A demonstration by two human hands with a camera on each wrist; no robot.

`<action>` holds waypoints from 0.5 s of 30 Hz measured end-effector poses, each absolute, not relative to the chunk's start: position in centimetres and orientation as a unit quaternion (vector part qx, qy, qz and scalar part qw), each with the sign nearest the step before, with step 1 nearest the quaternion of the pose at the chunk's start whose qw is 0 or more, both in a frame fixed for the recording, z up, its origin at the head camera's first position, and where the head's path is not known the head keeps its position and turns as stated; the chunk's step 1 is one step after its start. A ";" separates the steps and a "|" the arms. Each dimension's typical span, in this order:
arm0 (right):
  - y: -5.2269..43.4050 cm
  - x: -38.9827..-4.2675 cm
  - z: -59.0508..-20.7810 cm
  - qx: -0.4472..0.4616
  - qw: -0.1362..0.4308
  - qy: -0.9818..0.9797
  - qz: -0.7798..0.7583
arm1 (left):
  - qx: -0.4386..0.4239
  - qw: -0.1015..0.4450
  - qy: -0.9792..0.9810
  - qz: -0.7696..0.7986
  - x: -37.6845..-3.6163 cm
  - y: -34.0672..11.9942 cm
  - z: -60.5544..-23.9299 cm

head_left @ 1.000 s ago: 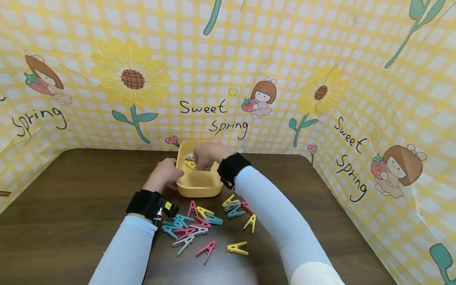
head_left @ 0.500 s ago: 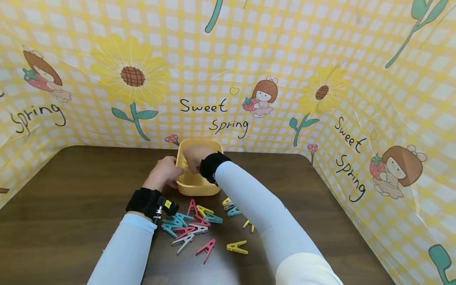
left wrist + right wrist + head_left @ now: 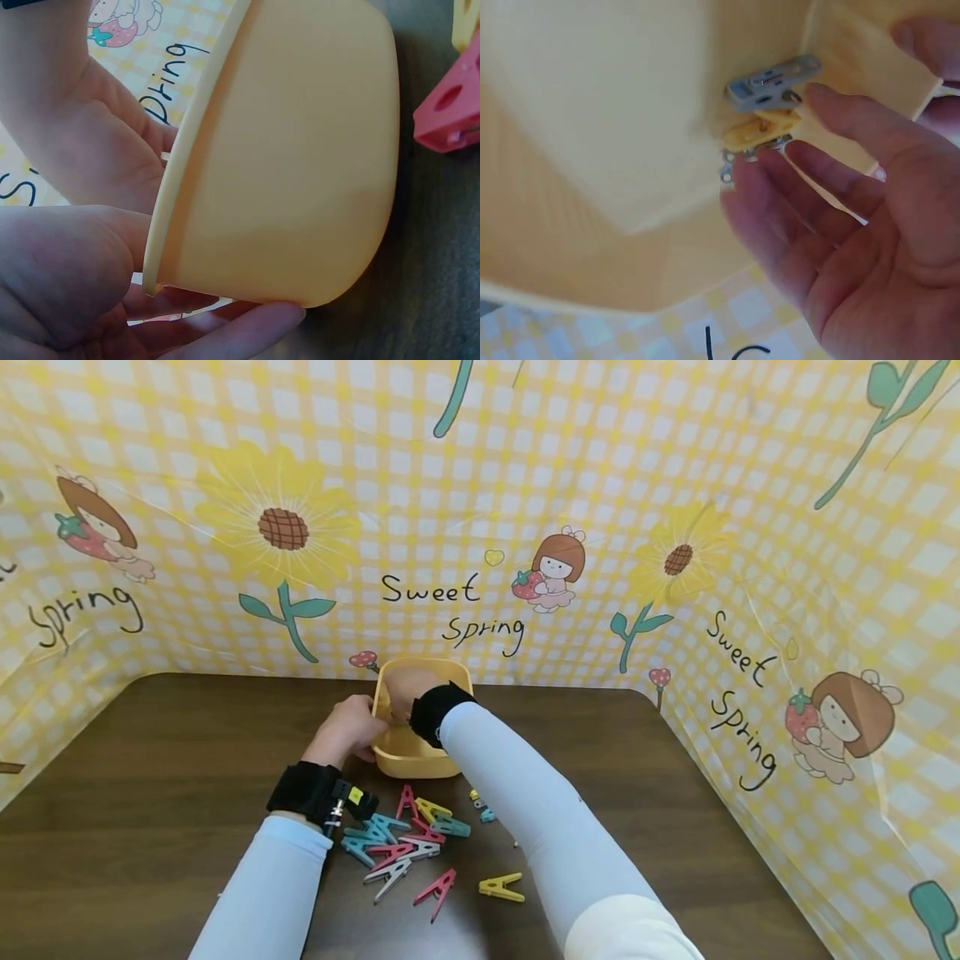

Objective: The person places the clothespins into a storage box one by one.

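Note:
A yellow plastic box (image 3: 416, 767) stands at the back of the table. My left hand (image 3: 348, 727) grips its left wall, with the thumb over the rim and the fingers along the outside (image 3: 232, 330). Inside the box is my right hand (image 3: 403, 689). In the right wrist view, its thumb and fingers lie apart around a grey clothespin (image 3: 769, 84), a yellow clothespin (image 3: 751, 135) and some grey metal-sprung pieces partly hidden below. The thumb tip is close to the grey clothespin, and the fingertips reach the yellow one.
A loose heap of clothespins (image 3: 397, 843) in red, blue, grey and yellow lies in front of the box. One yellow clothespin (image 3: 501, 887) sits apart to the right. The right forearm covers others partly. A checked cloth (image 3: 420, 527) rises behind the table.
My right hand has moved left and deeper into the box, its forearm now covering more of the clothespins on the right. My left hand has stayed on the box wall.

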State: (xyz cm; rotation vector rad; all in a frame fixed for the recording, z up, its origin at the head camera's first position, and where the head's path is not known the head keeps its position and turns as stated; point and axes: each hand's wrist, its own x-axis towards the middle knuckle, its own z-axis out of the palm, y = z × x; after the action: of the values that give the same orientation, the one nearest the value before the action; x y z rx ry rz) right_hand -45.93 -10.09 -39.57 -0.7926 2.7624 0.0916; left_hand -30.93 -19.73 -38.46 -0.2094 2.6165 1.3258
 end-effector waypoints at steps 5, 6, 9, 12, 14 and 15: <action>-8.0 -41.5 -35.0 -0.286 0.116 0.951 0.030 | -0.074 0.106 0.886 0.445 -31.0 -19.8 -38.4; -7.4 -40.4 -34.1 -0.293 0.110 0.949 0.035 | -0.076 0.107 0.887 0.443 -31.0 -19.8 -38.4; -6.0 -39.0 -33.2 -0.296 0.094 0.950 0.044 | -0.082 0.111 0.886 0.443 -31.0 -19.8 -38.4; -4.6 -38.8 -33.0 -0.296 0.087 0.951 0.035 | -0.083 0.109 0.886 0.442 -31.1 -19.8 -38.5; -3.5 -38.8 -32.8 -0.296 0.071 0.952 0.037 | -0.084 0.107 0.887 0.442 -31.2 -19.7 -38.6; -2.9 -38.8 -32.8 -0.297 0.063 0.952 0.035 | -0.086 0.106 0.887 0.441 -31.2 -19.7 -38.6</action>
State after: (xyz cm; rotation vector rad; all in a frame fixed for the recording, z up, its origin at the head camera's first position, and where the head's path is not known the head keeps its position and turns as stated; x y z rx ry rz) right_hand -38.77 -2.94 -32.80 -0.8986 2.8776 0.1056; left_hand -31.25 -19.70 -38.61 -0.2527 2.6125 1.2991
